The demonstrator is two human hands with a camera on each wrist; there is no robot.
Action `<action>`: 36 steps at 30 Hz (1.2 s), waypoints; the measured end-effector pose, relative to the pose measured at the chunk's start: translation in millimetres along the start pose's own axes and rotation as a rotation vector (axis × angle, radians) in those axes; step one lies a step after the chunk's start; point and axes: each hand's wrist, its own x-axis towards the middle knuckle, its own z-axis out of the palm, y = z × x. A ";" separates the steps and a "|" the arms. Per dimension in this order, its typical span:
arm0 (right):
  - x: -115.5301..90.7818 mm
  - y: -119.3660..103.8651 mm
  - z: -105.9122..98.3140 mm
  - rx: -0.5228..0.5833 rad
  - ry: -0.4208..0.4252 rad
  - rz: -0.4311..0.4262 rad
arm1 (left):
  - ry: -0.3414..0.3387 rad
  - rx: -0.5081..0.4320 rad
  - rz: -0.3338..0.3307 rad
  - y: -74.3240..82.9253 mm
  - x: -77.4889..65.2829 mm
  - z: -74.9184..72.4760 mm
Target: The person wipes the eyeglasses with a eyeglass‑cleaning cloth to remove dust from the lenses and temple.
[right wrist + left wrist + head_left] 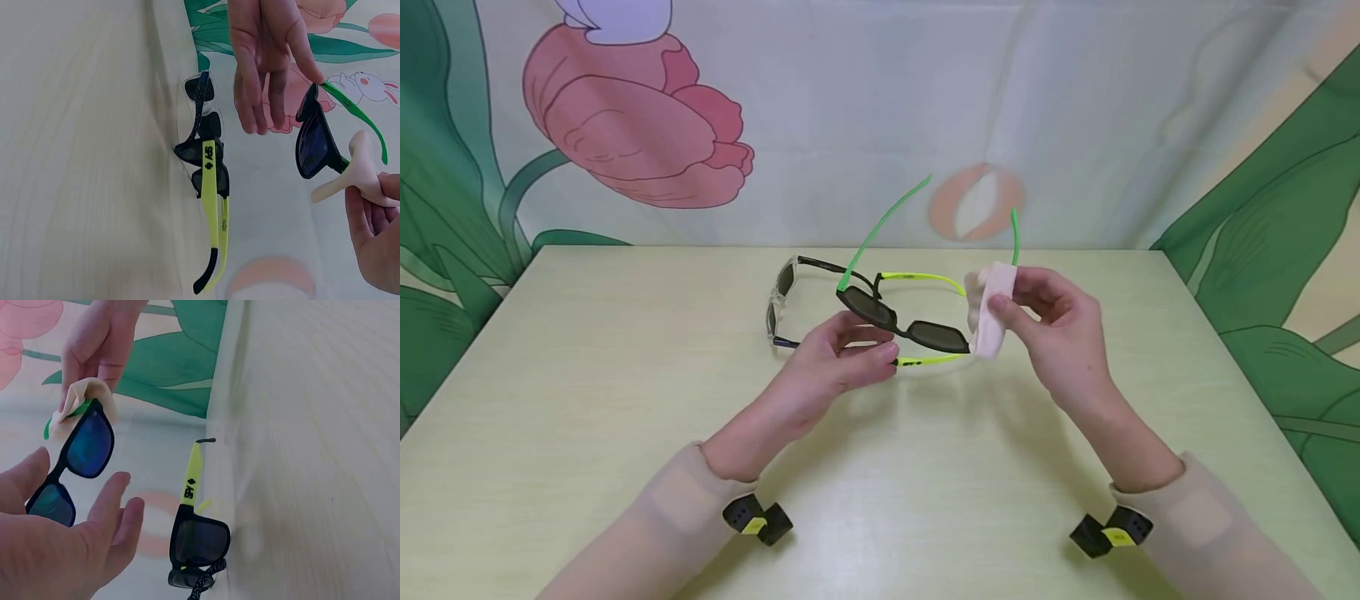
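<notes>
Black-framed sunglasses with green temples [938, 337] are held in the air, lenses toward me. My left hand [842, 358] holds them at the left lens end; in the right wrist view one of its digits meets the green temple [350, 107] near the hinge. Its other fingers [128, 528] extend free of the frame. With thumb and fingers, my right hand [1071, 333] pinches a pale pink cloth [997, 312] folded round the other temple by its hinge. The cloth hides that hinge and part of the temple.
Behind the held pair, sunglasses with yellow temples [925, 276] rest on the table [625, 400]. Clear-framed sunglasses with dark temples [775, 304] stand at their left, close against them. A printed curtain [850, 100] hangs along the table's back edge.
</notes>
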 end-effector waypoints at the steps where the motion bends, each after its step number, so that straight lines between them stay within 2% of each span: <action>1: -1.3 0.2 1.4 0.012 -0.002 0.013 | 0.012 -0.036 0.015 -0.2 0.7 1.9; 5: -6.0 2.5 7.4 0.086 -0.024 0.063 | 0.077 -0.159 0.080 0.5 2.8 7.9; 8: -9.1 4.2 11.0 0.136 -0.048 0.101 | 0.111 -0.212 0.122 1.7 2.7 8.9; 10: -10.8 5.2 12.4 0.132 -0.062 0.116 | 0.122 -0.234 0.145 2.2 2.4 8.2; 15: -12.7 8.0 14.9 0.125 -0.088 0.128 | 0.140 -0.250 0.186 1.9 2.4 4.4; 21: -14.6 12.5 18.0 0.175 -0.110 0.167 | 0.151 -0.277 0.224 3.0 3.8 3.7; 29: -18.9 14.5 21.6 0.248 -0.164 0.182 | 0.204 -0.313 0.304 3.9 5.1 5.9; 36: -19.6 14.8 20.5 0.209 -0.197 0.200 | 0.229 -0.330 0.327 4.5 5.1 5.7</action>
